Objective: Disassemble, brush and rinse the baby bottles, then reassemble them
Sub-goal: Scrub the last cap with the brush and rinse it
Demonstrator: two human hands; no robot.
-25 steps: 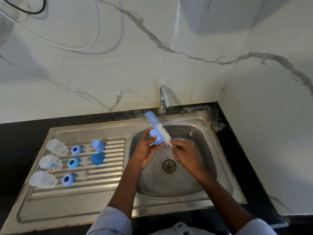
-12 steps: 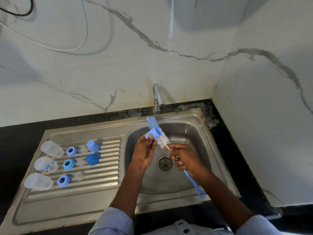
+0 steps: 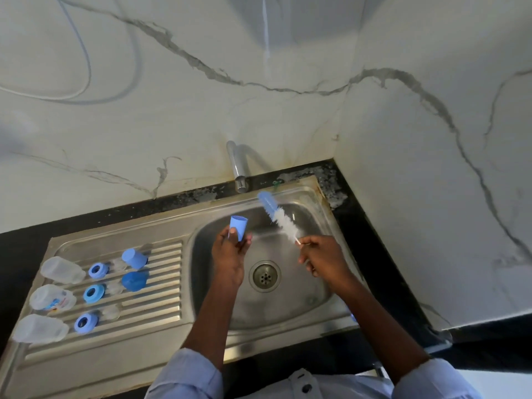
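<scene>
My left hand (image 3: 230, 256) holds a small blue bottle cap (image 3: 237, 227) by its fingertips above the left side of the sink basin (image 3: 290, 306), open end up. My right hand (image 3: 322, 259) grips the bottle brush (image 3: 280, 218) by its handle; the white bristles and blue sponge tip point up and left toward the tap (image 3: 237, 165). Cap and brush are apart. On the drainboard (image 3: 161, 309) lie three clear bottles (image 3: 62, 270), three blue collar rings (image 3: 93, 293), clear teats (image 3: 113, 289) and two more blue caps (image 3: 134, 259).
Black counter runs behind and to the right of the steel sink. Marble walls meet in a corner at the right. The drain (image 3: 264, 276) sits between my hands. A white cable (image 3: 86, 61) hangs on the wall upper left.
The brush has come out of the blue cap. My hands have moved apart, the left hand carrying the cap to the left, the right hand holding the brush to the right.
</scene>
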